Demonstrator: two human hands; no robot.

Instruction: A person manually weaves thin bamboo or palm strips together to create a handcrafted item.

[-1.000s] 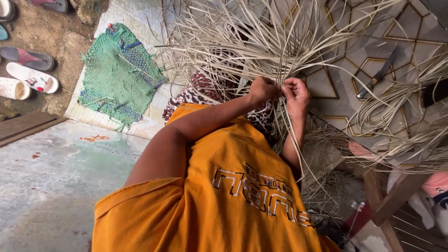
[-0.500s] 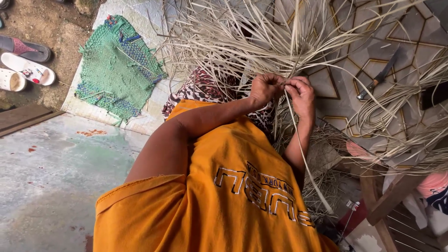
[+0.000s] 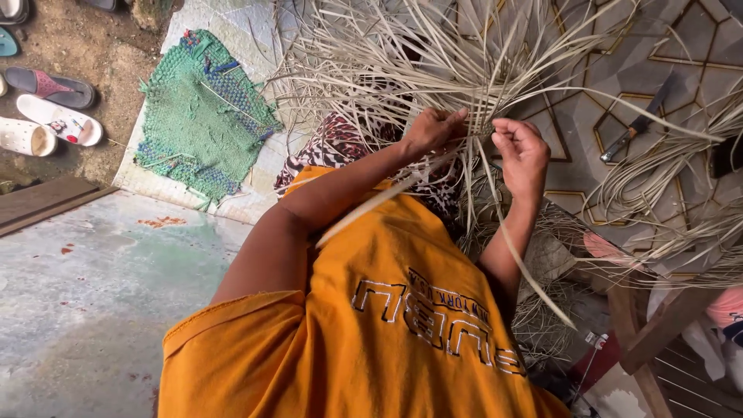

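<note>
left hand (image 3: pixel 432 130) curled, grip pinching pale straw strips (image 3: pixel 464 70); right hand (image 3: pixel 523 151) raised beside it, fingers pinching strips

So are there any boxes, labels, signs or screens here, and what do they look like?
No boxes, signs or screens show.
Printed lettering: across the front of the orange shirt, a slanted row of blocky white-outlined dark letters.
Small white tag: low at right, near the wooden frame; too small to tell more.
</note>
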